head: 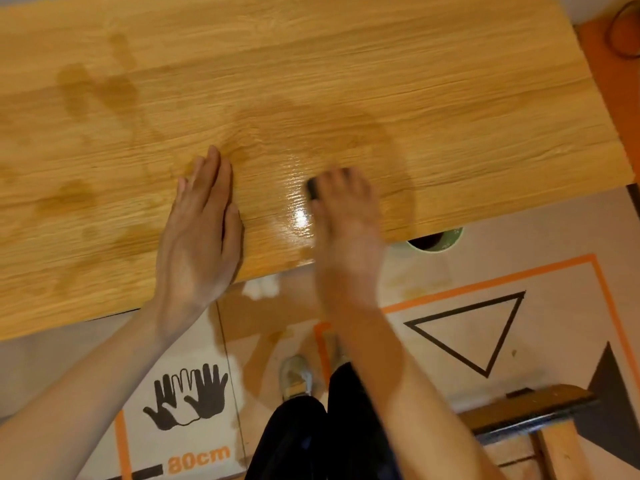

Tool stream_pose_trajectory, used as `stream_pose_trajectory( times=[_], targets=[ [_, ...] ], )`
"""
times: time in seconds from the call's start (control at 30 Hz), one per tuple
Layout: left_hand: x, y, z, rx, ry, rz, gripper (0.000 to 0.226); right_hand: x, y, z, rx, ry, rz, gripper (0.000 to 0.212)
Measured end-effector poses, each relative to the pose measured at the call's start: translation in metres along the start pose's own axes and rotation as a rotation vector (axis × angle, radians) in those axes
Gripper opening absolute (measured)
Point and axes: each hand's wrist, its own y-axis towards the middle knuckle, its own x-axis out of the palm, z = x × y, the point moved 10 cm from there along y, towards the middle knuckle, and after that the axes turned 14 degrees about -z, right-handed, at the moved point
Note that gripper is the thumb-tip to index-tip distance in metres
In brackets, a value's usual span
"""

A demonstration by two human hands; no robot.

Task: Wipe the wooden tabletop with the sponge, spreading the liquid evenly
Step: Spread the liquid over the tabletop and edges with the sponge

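Pressing the dark sponge [312,189] near the worktop's [346,64] front edge, the right hand [346,216] curls over it; the left hand [201,230] lies flat beside. Liquid [301,216] pooled there may drip off the edge.

Right hand [341,206] blurred, hiding most of sponge [312,189]

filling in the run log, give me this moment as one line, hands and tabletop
left hand flat on tabletop | right hand presses dark sponge, blurred | wet sheen near front edge | streaks at left
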Motion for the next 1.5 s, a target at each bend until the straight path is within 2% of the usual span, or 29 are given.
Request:
stream_pose_trajectory(
  times=[0.07,0.17,0.23,0.33,0.4,0.43,0.5,0.6,0.67,0.73,0.83,0.9,0.97,1.07,1.13,1.2,1.3,1.37,1.43,1.5],
  targets=[
    [0.002,-0.001,0.001,-0.001,0.014,-0.01,0.05,0.029,-0.01,-0.041,-0.132,0.01,-0.098,0.03],
    [0.003,0.001,-0.001,-0.011,0.042,-0.025,0.051,0.021,-0.009,-0.025,-0.223,0.025,-0.22,0.037],
    [0.004,0.003,-0.002,-0.008,0.056,-0.032,0.053,-0.013,-0.005,0.029,-0.088,0.032,-0.175,0.036],
    [0.004,0.003,-0.001,-0.001,0.075,-0.02,0.055,-0.079,-0.009,0.112,0.253,0.109,0.07,0.036],
    [0.004,0.003,0.0,0.005,0.082,-0.006,0.054,-0.084,-0.018,0.124,0.395,0.158,0.176,0.037],
    [0.003,0.003,0.0,0.012,0.079,-0.002,0.054,-0.074,-0.018,0.111,0.392,0.18,0.171,0.036],
    [0.003,0.002,0.0,0.022,0.078,0.002,0.053,-0.037,-0.016,0.057,0.245,0.184,0.101,0.03],
    [0.003,0.001,0.0,0.031,0.088,0.0,0.053,0.018,-0.028,-0.039,-0.106,0.11,-0.072,0.029],
    [0.004,0.001,0.0,0.033,0.099,0.001,0.053,0.027,-0.027,-0.046,-0.243,0.067,-0.224,0.034],
    [0.005,0.002,-0.002,0.025,0.099,-0.002,0.053,0.006,-0.018,-0.009,-0.225,0.051,-0.239,0.033],
    [0.005,0.004,-0.003,0.015,0.102,0.003,0.054,-0.052,-0.003,0.066,0.08,0.152,-0.034,0.033],
    [0.004,0.004,-0.003,0.012,0.111,0.008,0.053,-0.051,0.008,0.068,0.149,0.202,0.013,0.032],
    [0.004,0.004,-0.003,0.011,0.111,0.011,0.053,-0.025,0.013,0.031,0.023,0.212,-0.055,0.029],
    [0.004,0.003,-0.003,0.002,0.113,0.021,0.053,0.018,-0.018,-0.029,-0.301,0.097,-0.219,0.028],
    [0.004,0.002,-0.003,0.004,0.107,0.031,0.053,0.018,-0.038,-0.024,-0.435,0.015,-0.271,0.031],
    [0.004,0.003,-0.005,0.003,0.091,0.028,0.054,-0.007,-0.039,0.017,-0.401,0.012,-0.201,0.03],
    [0.005,0.003,-0.007,0.0,0.075,0.027,0.055,-0.061,-0.039,0.094,-0.097,0.081,0.059,0.027],
    [0.005,0.002,-0.007,0.003,0.073,0.036,0.055,-0.067,-0.047,0.104,0.063,0.111,0.216,0.028],
    [0.004,0.002,-0.005,0.01,0.075,0.039,0.055,-0.047,-0.051,0.062,-0.005,0.084,0.276,0.022],
    [0.004,0.002,-0.005,0.012,0.083,0.033,0.057,-0.011,-0.056,0.004,-0.215,0.043,0.216,0.017]
  ],
)
